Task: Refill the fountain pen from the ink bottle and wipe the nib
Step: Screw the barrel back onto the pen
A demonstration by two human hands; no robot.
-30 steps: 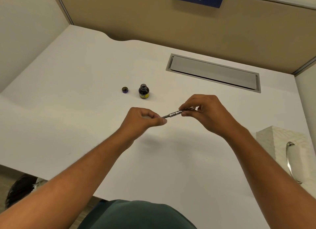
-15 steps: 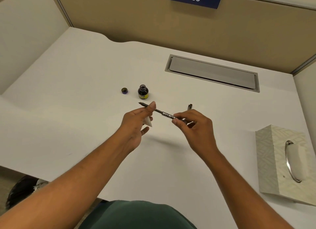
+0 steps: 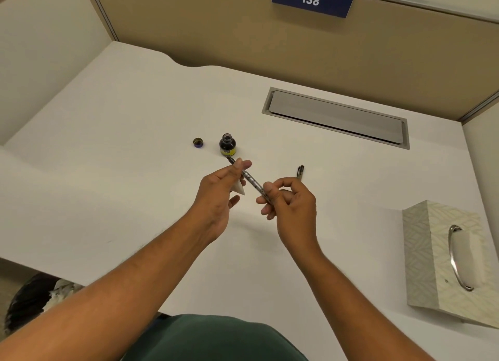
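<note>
Pen point(image 3: 252, 182) spans both hands, nib seemingly near bottle point(image 3: 228, 145).

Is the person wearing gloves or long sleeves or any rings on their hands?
No gloves. The left hand and right hand are bare, and both forearms are uncovered right down to the bottom of the picture, so no sleeves show. No rings, watch or bracelet can be seen. Lower down there is dark green clothing.

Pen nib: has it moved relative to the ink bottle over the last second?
Yes. The pen has swung round; its nib now points toward the open ink bottle, just short of its base, held by both hands.
</note>
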